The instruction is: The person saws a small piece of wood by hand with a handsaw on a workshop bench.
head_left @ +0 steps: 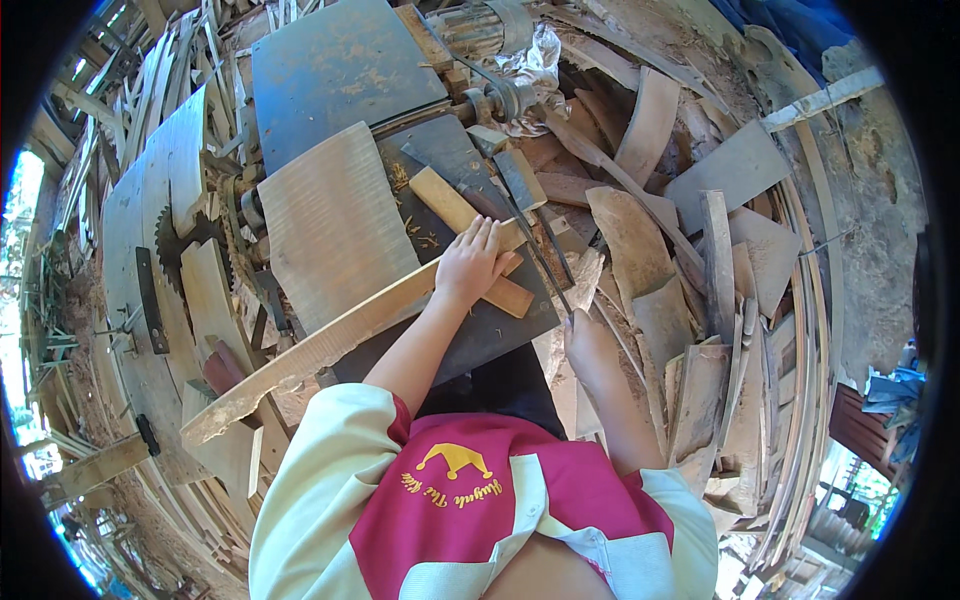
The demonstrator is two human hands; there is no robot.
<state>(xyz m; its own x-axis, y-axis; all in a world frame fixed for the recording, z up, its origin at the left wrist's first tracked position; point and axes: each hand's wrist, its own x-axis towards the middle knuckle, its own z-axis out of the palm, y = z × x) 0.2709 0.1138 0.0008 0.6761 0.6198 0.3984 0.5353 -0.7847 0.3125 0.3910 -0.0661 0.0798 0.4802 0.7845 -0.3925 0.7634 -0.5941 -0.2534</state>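
My left hand [473, 262] lies with outstretched fingers across the upper end of a long, rough-edged wooden board [340, 325]. Under that end, a short thick wood block [445, 199] slants across the dark metal table [400, 348]. My right hand [590, 348] is closed around the near end of a long thin dark blade [541, 262], which looks like a handsaw. The blade runs close past the board's upper end; whether it touches the wood, I cannot tell. A wide flat wooden panel [340, 225] lies left of my left hand.
A toothed circular blade [180, 245] stands exposed at the left in a worktable [130, 300]. A blue-grey metal plate [345, 75] lies beyond, beside a belt and pulley [508, 100]. Scrap wood [640, 240] piles up at right; long offcuts [160, 90] lean at far left.
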